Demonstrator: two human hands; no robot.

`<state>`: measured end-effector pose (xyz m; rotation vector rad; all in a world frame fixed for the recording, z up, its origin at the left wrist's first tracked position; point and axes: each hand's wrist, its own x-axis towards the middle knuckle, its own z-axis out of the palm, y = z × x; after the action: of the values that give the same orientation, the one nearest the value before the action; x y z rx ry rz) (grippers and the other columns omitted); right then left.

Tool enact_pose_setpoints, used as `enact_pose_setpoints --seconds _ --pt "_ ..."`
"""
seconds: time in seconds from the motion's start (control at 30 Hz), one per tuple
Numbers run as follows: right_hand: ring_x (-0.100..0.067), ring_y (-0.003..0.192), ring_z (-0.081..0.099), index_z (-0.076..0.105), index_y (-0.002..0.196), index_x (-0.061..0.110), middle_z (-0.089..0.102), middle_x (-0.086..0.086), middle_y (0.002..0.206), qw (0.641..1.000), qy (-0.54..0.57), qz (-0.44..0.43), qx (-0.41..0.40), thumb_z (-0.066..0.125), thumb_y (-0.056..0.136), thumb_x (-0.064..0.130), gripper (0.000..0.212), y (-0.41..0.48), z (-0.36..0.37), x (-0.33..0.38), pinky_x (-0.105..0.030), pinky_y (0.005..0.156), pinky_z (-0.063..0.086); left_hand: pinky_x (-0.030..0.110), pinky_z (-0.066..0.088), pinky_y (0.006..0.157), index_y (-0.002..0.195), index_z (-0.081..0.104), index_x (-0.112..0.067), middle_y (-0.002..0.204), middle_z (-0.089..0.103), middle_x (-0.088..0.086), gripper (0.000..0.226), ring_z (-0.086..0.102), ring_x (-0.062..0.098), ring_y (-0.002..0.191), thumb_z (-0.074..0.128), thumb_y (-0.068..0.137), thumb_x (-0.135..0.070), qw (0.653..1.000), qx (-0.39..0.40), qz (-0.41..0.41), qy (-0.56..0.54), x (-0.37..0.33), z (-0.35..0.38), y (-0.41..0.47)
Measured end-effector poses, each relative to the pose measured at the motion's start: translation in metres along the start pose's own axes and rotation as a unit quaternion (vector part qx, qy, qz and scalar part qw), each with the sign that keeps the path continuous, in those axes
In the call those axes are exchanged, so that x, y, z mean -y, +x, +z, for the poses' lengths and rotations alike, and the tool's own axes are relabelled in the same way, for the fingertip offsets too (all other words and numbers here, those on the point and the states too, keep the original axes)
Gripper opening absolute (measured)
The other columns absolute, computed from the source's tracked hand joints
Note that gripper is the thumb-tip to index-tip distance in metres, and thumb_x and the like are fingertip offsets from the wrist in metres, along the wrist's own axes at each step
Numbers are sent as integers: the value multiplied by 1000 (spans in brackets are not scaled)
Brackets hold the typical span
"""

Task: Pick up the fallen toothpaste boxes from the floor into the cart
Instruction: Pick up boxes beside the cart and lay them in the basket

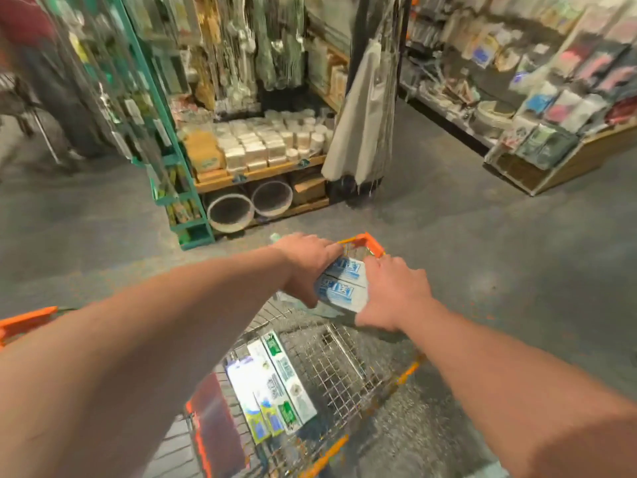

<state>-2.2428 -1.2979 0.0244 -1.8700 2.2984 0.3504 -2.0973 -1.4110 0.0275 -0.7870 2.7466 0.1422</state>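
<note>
Both my hands reach out over the far end of a wire shopping cart with orange trim. Between them is a stack of blue-and-white toothpaste boxes. My left hand grips the stack's left end, fingers curled over the top and thumb underneath. My right hand clasps the right end. The stack hovers above the cart's front part. Three long toothpaste boxes lie side by side on the cart's mesh floor near me.
Grey concrete floor surrounds the cart. A green rack and a wooden shelf with white packs and two round baskets stand ahead. More shelving lines the right side. A folded umbrella hangs at the centre.
</note>
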Motion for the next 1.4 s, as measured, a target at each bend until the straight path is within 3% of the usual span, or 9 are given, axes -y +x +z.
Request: enact_pose_setpoints --seconds 0.17,0.37,0.6,0.77,0.87,1.0,1.13,1.3,1.4 --pt "-26 122 51 40 128 20 53 -4 129 998 16 42 49 78 55 65 93 62 100 28 -48 89 50 34 37 103 140 38 -28 131 52 -5 95 51 21 121 84 61 -52 998 43 46 12 44 102 59" --pt "-32 131 42 30 137 12 44 -12 140 991 61 68 102 72 78 60 86 121 223 49 -48 94 50 43 35 109 147 32 -28 137 48 -3 98 47 23 125 74 66 -65 990 106 88 37 70 214 116" --pt "-30 122 49 29 129 13 47 -9 132 979 88 121 140 77 80 43 75 121 315 50 -41 82 52 42 34 101 142 30 -25 133 47 -4 92 46 21 122 79 70 -55 974 56 179 129 49 295 145" --pt "-28 115 54 34 123 15 53 -7 128 984 56 114 123 58 99 33 38 125 351 57 -36 69 46 43 28 108 146 30 -28 132 48 -5 91 46 21 123 80 73 -54 976 109 175 74 51 325 151" --pt "-30 113 56 37 122 12 55 -9 125 983 53 121 129 45 106 25 22 134 369 66 -36 62 39 51 10 122 146 28 -32 135 47 -8 80 42 21 131 74 81 -43 974 107 184 84 58 342 156" --pt "-28 100 62 26 107 15 62 -5 114 979 61 157 117 61 99 33 40 139 402 77 -32 56 46 61 0 122 148 26 -36 136 46 -9 83 38 23 138 75 81 -39 969 113 196 97 60 355 166" --pt "-24 100 56 33 112 14 51 -2 110 970 92 160 157 70 78 65 72 133 408 84 -30 65 45 64 3 121 144 23 -38 133 46 -9 86 38 24 135 79 79 -39 967 134 197 87 57 377 168" --pt "-24 54 59 51 81 7 58 -10 68 983 70 157 61 85 60 35 50 123 427 92 -23 36 37 64 -5 120 147 22 -35 144 42 -4 95 27 29 146 83 75 -39 968 147 190 74 53 402 164" --pt "-26 65 61 50 96 4 61 -13 81 985 82 113 105 83 74 55 64 123 430 87 -22 41 29 61 -7 121 149 14 -37 157 30 -3 105 16 28 152 82 72 -54 965 171 190 67 55 404 163"
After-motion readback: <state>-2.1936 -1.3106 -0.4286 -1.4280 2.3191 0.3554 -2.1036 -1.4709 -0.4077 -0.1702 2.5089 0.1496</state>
